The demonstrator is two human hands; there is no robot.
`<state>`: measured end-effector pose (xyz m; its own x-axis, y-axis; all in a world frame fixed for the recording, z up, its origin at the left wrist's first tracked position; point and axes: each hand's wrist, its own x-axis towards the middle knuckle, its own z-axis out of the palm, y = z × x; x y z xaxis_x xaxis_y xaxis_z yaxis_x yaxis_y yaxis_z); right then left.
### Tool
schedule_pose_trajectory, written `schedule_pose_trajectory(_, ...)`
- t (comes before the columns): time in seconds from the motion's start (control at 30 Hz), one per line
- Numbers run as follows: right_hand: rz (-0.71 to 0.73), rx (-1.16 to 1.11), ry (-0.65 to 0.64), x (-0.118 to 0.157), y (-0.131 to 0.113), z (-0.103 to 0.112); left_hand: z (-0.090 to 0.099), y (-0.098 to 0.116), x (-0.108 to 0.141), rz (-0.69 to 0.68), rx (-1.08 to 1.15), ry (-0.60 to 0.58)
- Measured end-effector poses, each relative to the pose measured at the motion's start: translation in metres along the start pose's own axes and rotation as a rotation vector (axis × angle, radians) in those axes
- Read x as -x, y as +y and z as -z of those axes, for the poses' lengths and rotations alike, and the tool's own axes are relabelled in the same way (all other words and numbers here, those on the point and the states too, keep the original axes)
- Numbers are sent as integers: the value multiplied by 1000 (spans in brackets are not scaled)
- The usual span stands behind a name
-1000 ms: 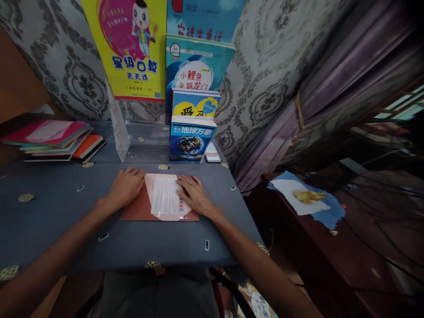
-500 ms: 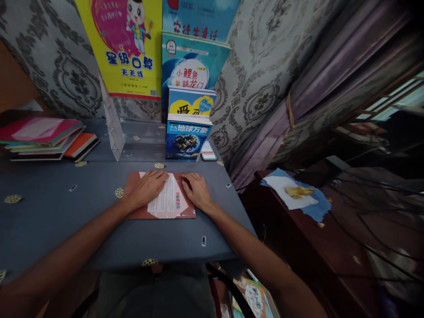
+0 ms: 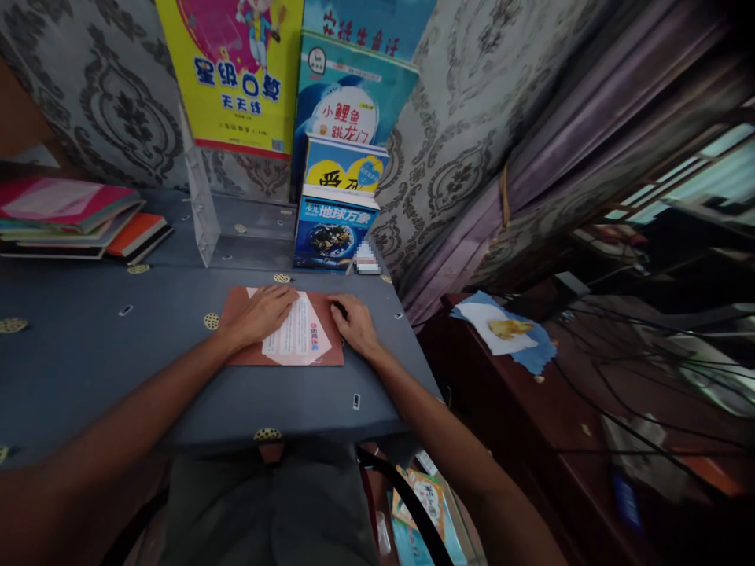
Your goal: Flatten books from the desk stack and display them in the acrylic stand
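A reddish-brown book (image 3: pixel 324 314) with a pale printed panel lies flat on the grey-blue tabletop (image 3: pixel 283 401). My left hand (image 3: pixel 267 313) rests palm down over its left part, fingers stretched toward the middle. At the book's right edge is my right hand (image 3: pixel 355 324), its fingers bent and slightly apart, with the thumb and index finger near the upper right corner. Nothing is gripped in either hand.
A clear rack (image 3: pixel 204 220) stands behind the book, with a yellow book (image 3: pixel 236 86) and a blue globe-cover book (image 3: pixel 333 236). Stacked books (image 3: pixel 71 212) lie at the left. A side table (image 3: pixel 501 401) at right holds blue cloth (image 3: pixel 539 358) and cables.
The whole view has shifted a little with the head. My right hand sits slightly farther from my left hand, at the book's right edge. My left hand stays on the book.
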<state>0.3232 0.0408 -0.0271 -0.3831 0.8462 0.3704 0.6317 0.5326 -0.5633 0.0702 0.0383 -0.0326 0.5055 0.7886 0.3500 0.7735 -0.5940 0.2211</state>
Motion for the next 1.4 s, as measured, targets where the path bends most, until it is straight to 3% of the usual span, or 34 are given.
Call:
schedule_pose_trajectory(0.3, -4, -38, 45, 53, -9, 10, -7, -7, 0, -30, -10, 37)
schedule_pose_trajectory(0.77, -94, -175, 135, 54, -23, 11, -3, -9, -3, -103, -61, 49)
schedule_pose_trajectory(1.07, -70, -155, 95, 54, -25, 12, -2, -9, -2, -99, -49, 46)
schedule_pose_trajectory(1.23, 65, -20, 117, 60, -32, 11, -4, -9, -2, -95, -28, 58)
schedule_pose_trajectory(1.4, 200, 43, 50, 62, -35, 11, -6, -8, 0, -79, -30, 68)
